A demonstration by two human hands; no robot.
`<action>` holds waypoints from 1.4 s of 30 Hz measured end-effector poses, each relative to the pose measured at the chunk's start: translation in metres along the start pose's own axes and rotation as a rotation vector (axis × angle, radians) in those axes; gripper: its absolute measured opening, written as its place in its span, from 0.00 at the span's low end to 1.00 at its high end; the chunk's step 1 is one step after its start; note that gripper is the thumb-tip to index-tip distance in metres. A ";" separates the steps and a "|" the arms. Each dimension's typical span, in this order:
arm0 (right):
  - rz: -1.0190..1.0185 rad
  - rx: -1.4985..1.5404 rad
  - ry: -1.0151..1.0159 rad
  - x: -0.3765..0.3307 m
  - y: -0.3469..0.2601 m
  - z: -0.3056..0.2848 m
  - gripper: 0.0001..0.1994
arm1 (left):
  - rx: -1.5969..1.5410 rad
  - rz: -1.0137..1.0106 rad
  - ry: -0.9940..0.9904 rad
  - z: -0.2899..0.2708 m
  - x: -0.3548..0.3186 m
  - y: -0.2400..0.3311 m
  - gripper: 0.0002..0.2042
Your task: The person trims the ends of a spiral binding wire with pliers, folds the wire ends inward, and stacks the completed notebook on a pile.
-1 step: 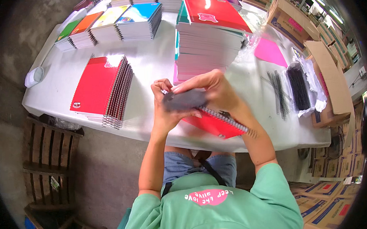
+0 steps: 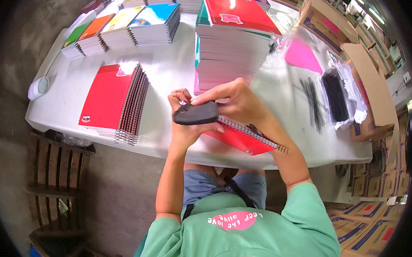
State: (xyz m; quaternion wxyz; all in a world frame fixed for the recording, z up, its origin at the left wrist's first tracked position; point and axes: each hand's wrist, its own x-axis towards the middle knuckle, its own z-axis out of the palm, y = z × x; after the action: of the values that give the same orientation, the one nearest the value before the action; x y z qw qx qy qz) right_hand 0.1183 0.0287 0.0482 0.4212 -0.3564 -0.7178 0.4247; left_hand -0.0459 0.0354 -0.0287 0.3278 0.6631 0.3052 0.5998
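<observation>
— What about the right hand (image 2: 240,100)?
— Half-closed, holding a dark flat object (image 2: 196,114).
— And the left hand (image 2: 186,131)?
— Partly hidden, curled around a red notebook (image 2: 240,140) just below the right.

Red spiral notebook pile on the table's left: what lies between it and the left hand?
Nothing but bare white table cover: the head view shows it separating the red spiral notebook pile from the left hand.
</observation>
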 end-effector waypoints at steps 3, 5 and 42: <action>0.074 -0.162 0.178 -0.021 0.002 -0.014 0.18 | -0.024 -0.099 -0.011 0.000 -0.006 0.005 0.43; 0.119 -0.177 0.323 -0.041 0.003 -0.038 0.18 | -0.132 0.012 0.066 -0.007 -0.009 -0.010 0.30; 0.132 -0.653 0.372 -0.129 -0.064 0.069 0.23 | 0.366 0.353 0.187 0.016 -0.047 0.058 0.19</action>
State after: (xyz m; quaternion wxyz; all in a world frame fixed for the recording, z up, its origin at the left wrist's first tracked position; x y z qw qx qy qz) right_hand 0.0963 -0.1290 0.0479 0.3804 -0.5884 -0.7019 0.1280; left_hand -0.0340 -0.0373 -0.0114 0.0630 0.6961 0.3170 0.6411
